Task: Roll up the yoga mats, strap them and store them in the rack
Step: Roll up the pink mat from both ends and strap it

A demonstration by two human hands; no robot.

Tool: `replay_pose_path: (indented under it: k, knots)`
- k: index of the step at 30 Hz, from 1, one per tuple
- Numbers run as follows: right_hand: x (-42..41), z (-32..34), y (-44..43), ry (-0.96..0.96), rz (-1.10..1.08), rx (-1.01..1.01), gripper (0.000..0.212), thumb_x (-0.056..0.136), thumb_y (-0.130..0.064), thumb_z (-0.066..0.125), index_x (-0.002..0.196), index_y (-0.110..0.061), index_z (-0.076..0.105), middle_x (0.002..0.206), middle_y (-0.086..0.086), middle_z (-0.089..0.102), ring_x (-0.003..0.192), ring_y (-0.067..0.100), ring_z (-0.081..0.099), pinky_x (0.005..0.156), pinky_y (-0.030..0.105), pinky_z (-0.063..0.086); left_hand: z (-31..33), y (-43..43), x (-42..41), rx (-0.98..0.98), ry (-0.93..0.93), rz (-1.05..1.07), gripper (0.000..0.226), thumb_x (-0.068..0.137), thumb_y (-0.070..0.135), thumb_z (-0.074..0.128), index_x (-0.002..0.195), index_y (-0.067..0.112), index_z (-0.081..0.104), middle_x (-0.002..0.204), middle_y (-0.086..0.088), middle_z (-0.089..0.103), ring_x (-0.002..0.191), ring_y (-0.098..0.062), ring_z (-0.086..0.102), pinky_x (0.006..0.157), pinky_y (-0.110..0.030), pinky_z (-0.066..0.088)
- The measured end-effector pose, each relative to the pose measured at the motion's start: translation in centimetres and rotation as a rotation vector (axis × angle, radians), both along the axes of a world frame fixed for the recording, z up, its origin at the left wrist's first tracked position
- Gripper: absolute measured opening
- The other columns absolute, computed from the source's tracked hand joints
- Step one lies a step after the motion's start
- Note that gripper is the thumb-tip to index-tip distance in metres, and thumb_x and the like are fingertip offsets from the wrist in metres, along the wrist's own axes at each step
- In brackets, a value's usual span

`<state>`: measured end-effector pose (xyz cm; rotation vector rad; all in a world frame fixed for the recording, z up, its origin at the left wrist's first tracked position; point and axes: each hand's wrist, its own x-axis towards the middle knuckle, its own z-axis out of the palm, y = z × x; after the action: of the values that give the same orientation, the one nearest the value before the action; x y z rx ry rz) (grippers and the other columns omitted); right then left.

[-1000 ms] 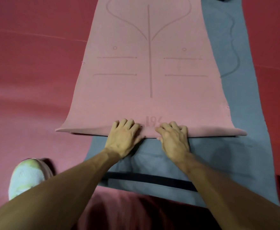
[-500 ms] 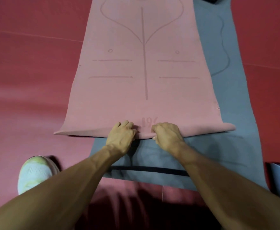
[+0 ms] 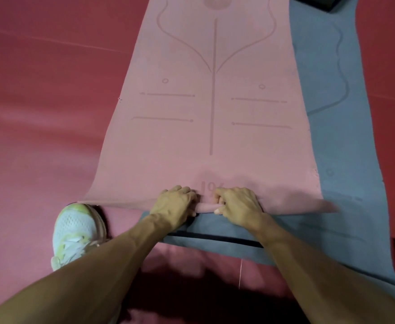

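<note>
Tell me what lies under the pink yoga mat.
A grey mat lies under the pink mat, showing along its right side and near end. How far it reaches leftward underneath is covered.

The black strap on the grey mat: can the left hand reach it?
Probably yes: the black strap lies bare on the grey mat near the left hand. But that hand grips the rolled edge of the pink mat and must let go.

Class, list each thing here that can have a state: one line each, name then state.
pink mat, near end curled into a first tight roll, rest flat.
grey mat, flat, unrolled, under the pink mat.
black strap, lying flat across the grey mat.
left hand, grips the roll.
right hand, grips the roll.
</note>
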<state>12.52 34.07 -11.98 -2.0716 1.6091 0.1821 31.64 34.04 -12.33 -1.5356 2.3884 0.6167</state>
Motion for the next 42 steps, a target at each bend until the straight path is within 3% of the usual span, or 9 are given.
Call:
replay_pose_path:
  k: [7, 12, 16, 20, 29, 31, 34, 36, 42]
  knots:
    - [-0.8, -0.2, -0.5, -0.101, -0.059, 0.05, 0.018, 0.087, -0.034, 0.065, 0.103, -0.025, 0.064, 0.108, -0.009, 0.07, 0.106, 0.018, 0.061, 0.091, 0.028, 0.04, 0.0, -1.5, -0.4, 0.144, 0.046, 0.094, 0.027, 0.092, 0.022, 0.053, 0.117, 0.024, 0.064, 0.123, -0.002, 0.061, 0.115, -0.024, 0.055, 0.092, -0.033, 0.042]
    - [-0.8, -0.6, -0.6, -0.056, -0.035, 0.088, 0.014, 0.091, -0.029, 0.059, 0.104, -0.024, 0.063, 0.11, -0.003, 0.07, 0.108, 0.023, 0.06, 0.089, 0.03, 0.04, 0.2, -2.9, -0.5, 0.308, 0.058, 0.18, 0.023, 0.091, 0.027, 0.058, 0.111, 0.022, 0.068, 0.113, -0.008, 0.067, 0.106, -0.029, 0.06, 0.089, -0.03, 0.045]
    - [-0.6, -0.3, -0.3, -0.06, 0.002, 0.077, 0.012, 0.091, -0.026, 0.056, 0.102, -0.026, 0.059, 0.106, -0.007, 0.07, 0.103, 0.022, 0.061, 0.085, 0.032, 0.042, -0.3, -2.7, -0.1, 0.323, 0.144, 0.295, 0.016, 0.086, 0.025, 0.065, 0.1, 0.019, 0.059, 0.089, -0.005, 0.064, 0.092, -0.031, 0.061, 0.073, -0.028, 0.042]
    - [-0.1, 0.1, -0.4, -0.051, 0.051, 0.025, 0.011, 0.089, -0.023, 0.057, 0.1, -0.024, 0.057, 0.103, -0.005, 0.069, 0.1, 0.026, 0.062, 0.078, 0.033, 0.043, -0.5, -2.2, 0.0, 0.27, 0.149, 0.293, 0.025, 0.086, 0.025, 0.066, 0.101, 0.01, 0.054, 0.098, -0.016, 0.065, 0.09, -0.036, 0.06, 0.074, -0.035, 0.044]
    - [0.7, 0.4, -0.3, 0.042, 0.162, -0.108, 0.02, 0.088, -0.02, 0.063, 0.105, -0.022, 0.052, 0.108, 0.001, 0.05, 0.092, 0.028, 0.057, 0.065, 0.033, 0.032, -1.2, -2.4, 0.2, 0.186, 0.109, 0.211, 0.03, 0.088, 0.032, 0.057, 0.108, 0.011, 0.054, 0.111, -0.006, 0.047, 0.091, -0.03, 0.051, 0.079, -0.032, 0.038]
    - [0.8, -0.1, 0.4, 0.024, 0.163, -0.23, 0.015, 0.081, -0.015, 0.068, 0.09, -0.023, 0.059, 0.092, -0.002, 0.058, 0.085, 0.026, 0.059, 0.065, 0.034, 0.033, -1.3, -2.2, 0.1, 0.139, 0.105, 0.157, 0.034, 0.083, 0.037, 0.046, 0.105, 0.013, 0.056, 0.109, -0.006, 0.054, 0.095, -0.029, 0.053, 0.074, -0.028, 0.034]
    - [0.4, -1.9, 1.7, -0.008, 0.136, -0.442, 0.009, 0.079, -0.014, 0.062, 0.075, -0.021, 0.067, 0.076, -0.002, 0.063, 0.077, 0.025, 0.055, 0.075, 0.036, 0.036, -0.5, -2.0, -0.4, -0.007, 0.055, 0.041, 0.009, 0.086, 0.023, 0.05, 0.083, 0.017, 0.056, 0.095, -0.008, 0.061, 0.083, -0.026, 0.056, 0.066, -0.03, 0.04]
    - [0.2, -2.0, 2.1, 0.026, 0.193, -0.44, 0.013, 0.076, -0.019, 0.057, 0.071, -0.018, 0.069, 0.075, 0.0, 0.062, 0.078, 0.024, 0.054, 0.075, 0.034, 0.036, 0.0, -1.9, -0.5, 0.024, 0.103, 0.049, 0.01, 0.085, 0.014, 0.059, 0.094, 0.012, 0.062, 0.108, -0.011, 0.059, 0.097, -0.029, 0.056, 0.078, -0.032, 0.042]
    - [-0.5, -0.4, 2.0, 0.114, 0.278, -0.25, 0.04, 0.034, -0.026, 0.093, 0.063, -0.016, 0.067, 0.071, -0.002, 0.061, 0.066, 0.021, 0.058, 0.054, 0.025, 0.043, 0.7, -2.4, -1.5, 0.031, 0.035, 0.028, 0.031, 0.088, 0.019, 0.061, 0.116, 0.01, 0.058, 0.12, -0.011, 0.053, 0.111, -0.032, 0.054, 0.088, -0.037, 0.043]
